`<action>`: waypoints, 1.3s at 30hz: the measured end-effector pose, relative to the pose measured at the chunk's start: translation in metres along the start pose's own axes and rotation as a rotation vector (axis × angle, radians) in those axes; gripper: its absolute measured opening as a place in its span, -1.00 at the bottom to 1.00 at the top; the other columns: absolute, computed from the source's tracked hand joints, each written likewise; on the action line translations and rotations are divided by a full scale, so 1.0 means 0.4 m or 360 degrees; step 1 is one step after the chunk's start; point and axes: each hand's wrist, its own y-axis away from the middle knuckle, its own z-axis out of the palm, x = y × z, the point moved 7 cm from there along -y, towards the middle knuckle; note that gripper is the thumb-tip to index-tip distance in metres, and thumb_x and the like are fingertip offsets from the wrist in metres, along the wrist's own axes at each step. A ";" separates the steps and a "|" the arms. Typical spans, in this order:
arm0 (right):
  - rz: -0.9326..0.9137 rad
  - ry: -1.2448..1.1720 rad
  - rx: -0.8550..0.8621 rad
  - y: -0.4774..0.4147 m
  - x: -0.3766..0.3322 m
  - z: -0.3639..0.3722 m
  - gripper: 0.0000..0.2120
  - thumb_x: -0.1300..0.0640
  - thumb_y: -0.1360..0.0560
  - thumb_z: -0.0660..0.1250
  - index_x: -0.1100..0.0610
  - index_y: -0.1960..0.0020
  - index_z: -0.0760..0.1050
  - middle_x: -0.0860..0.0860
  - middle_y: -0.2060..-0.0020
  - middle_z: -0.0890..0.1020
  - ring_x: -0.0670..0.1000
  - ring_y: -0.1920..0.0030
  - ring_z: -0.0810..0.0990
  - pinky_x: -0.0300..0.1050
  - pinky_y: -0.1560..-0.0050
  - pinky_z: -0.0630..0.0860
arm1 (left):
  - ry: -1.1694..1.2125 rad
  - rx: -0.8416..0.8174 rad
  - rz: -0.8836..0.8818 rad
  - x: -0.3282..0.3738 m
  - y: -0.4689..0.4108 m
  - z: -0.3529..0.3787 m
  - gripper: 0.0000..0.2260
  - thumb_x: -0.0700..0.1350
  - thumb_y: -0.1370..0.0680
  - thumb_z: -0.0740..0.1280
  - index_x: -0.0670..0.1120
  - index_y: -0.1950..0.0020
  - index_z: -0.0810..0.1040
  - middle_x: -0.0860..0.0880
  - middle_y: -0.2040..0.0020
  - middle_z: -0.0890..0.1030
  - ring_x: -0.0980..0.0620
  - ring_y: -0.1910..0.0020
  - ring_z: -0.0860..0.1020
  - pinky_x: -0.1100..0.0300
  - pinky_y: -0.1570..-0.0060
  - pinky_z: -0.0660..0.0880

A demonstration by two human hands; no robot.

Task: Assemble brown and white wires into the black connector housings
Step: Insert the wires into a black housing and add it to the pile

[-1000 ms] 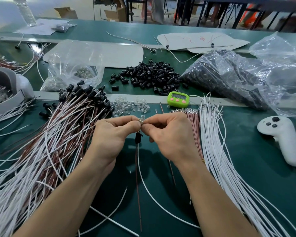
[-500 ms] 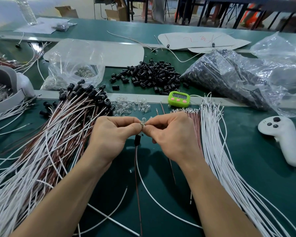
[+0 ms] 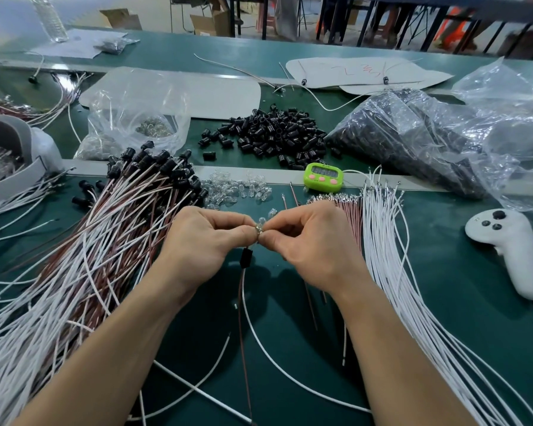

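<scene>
My left hand (image 3: pixel 197 244) and my right hand (image 3: pixel 314 244) meet fingertip to fingertip over the green mat, pinching the metal ends of a wire pair and a small clear bulb (image 3: pixel 260 226). A black connector housing (image 3: pixel 246 258) hangs just below the fingers, threaded on a brown wire (image 3: pixel 242 333) and a white wire (image 3: pixel 277 364) that trail toward me. Loose black housings (image 3: pixel 271 133) lie in a heap behind. Unassembled white wires (image 3: pixel 391 256) and brown wires (image 3: pixel 348 216) lie to the right.
A big bundle of finished wire pairs with black housings (image 3: pixel 99 241) covers the left. Clear bulbs (image 3: pixel 237 189) are scattered ahead, beside a green timer (image 3: pixel 322 176). A white controller (image 3: pixel 511 247) lies far right, plastic bags (image 3: pixel 428 139) behind.
Both hands stay pinched together at the same spot; the fingertips have shifted only slightly around the bulb and wire ends.
</scene>
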 end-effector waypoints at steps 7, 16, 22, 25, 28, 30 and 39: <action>-0.0014 -0.0050 -0.0084 -0.007 0.003 -0.009 -0.85 0.17 -0.40 0.60 -0.04 0.27 0.72 -0.20 0.48 0.61 -0.21 0.46 0.49 -0.41 0.38 0.35 | 0.0075 -0.0126 -0.0045 -0.005 0.007 0.019 -0.87 -0.33 -0.43 0.50 -0.13 0.23 0.75 -0.10 0.29 0.72 0.11 0.31 0.63 0.35 0.20 0.54; 0.0088 -0.0072 -0.0086 -0.008 0.018 -0.004 -0.85 0.19 -0.40 0.57 -0.02 0.28 0.71 -0.17 0.45 0.64 -0.21 0.44 0.53 -0.37 0.36 0.40 | 0.0069 -0.0060 -0.0070 -0.014 0.006 0.024 -0.86 -0.32 -0.42 0.50 -0.11 0.26 0.74 -0.07 0.32 0.70 0.10 0.36 0.58 0.34 0.28 0.50; 0.0114 -0.0129 -0.0196 -0.006 0.019 -0.001 -0.89 0.20 -0.42 0.58 0.02 0.24 0.74 -0.13 0.41 0.69 -0.23 0.42 0.56 -0.34 0.35 0.45 | 0.0039 -0.0113 -0.0099 -0.010 0.011 0.029 -0.89 -0.33 -0.42 0.46 -0.16 0.27 0.73 -0.04 0.38 0.64 0.10 0.40 0.52 0.30 0.31 0.46; 0.0131 -0.0149 -0.0285 -0.003 0.020 -0.001 -0.88 0.19 -0.40 0.60 0.00 0.25 0.75 -0.14 0.42 0.69 -0.24 0.42 0.55 -0.37 0.35 0.43 | -0.0041 -0.0229 -0.0096 -0.005 0.015 0.034 -0.87 -0.31 -0.42 0.46 -0.15 0.31 0.70 -0.01 0.44 0.56 0.09 0.44 0.44 0.29 0.36 0.40; 0.0116 -0.0149 -0.0349 -0.001 0.018 0.000 -0.91 0.15 -0.38 0.62 -0.01 0.25 0.75 -0.11 0.43 0.68 -0.21 0.44 0.54 -0.34 0.38 0.43 | -0.0058 -0.0342 -0.0116 -0.001 0.018 0.038 -0.94 -0.26 -0.38 0.47 -0.19 0.31 0.69 -0.08 0.43 0.51 0.00 0.41 0.41 0.15 0.30 0.38; 0.0099 -0.0161 -0.0359 0.000 0.014 0.001 -0.90 0.12 -0.35 0.63 -0.04 0.26 0.74 -0.12 0.42 0.69 -0.21 0.43 0.56 -0.33 0.37 0.45 | -0.0061 -0.0383 -0.0127 -0.002 0.019 0.036 -0.92 -0.20 -0.32 0.46 -0.21 0.27 0.70 -0.11 0.40 0.54 -0.01 0.39 0.45 0.09 0.25 0.40; 0.0053 -0.0382 -0.0334 -0.001 0.005 -0.001 -0.82 0.19 -0.26 0.69 0.04 0.20 0.74 -0.03 0.34 0.74 0.00 0.30 0.73 -0.17 0.25 0.64 | -0.0007 -0.0564 -0.0203 -0.009 0.025 0.043 -0.92 -0.23 -0.34 0.43 -0.23 0.28 0.70 -0.08 0.43 0.55 0.05 0.45 0.44 0.27 0.37 0.42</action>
